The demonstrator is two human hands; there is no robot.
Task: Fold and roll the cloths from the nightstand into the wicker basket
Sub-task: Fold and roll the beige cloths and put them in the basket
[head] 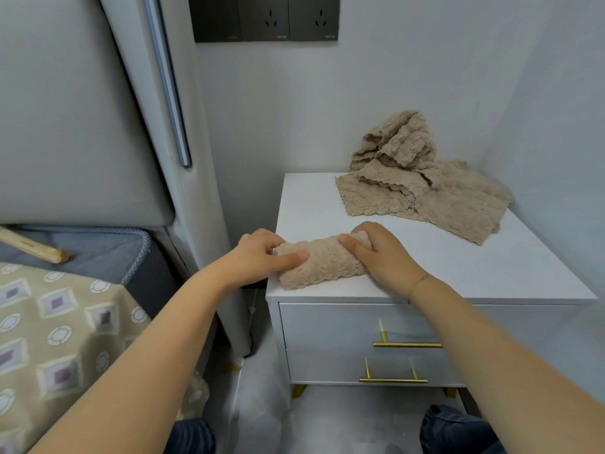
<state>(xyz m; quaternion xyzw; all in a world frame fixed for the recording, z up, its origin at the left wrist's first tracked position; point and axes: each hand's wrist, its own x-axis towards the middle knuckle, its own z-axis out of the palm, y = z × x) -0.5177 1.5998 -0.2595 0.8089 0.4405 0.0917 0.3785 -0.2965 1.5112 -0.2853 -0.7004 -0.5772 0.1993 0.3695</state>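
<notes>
Right at the front left corner of the white nightstand [458, 257] lies a rolled beige cloth [322, 262], a short fat tube set roughly parallel to the front edge. Both hands are on it. The left hand [262, 253] wraps the roll's left end, thumb laid along the near side and fingers curled over the top, closed around the fabric. The right hand [376, 253] covers the right end in the same way, thumb across the roll and fingers bent over its far side, gripping it. A thin bracelet [420, 279] sits on the right wrist.

Further back on the nightstand, against the wall at the rear right, a loose pile of cloths [422, 181] in the same beige is heaped and crumpled, well apart from the roll. Below the top are 2 drawers with gold handles [407, 344]. To the left stands a grey padded headboard [75, 109], with a patterned bedspread [55, 339] in front of it. The wicker basket cannot be made out.
</notes>
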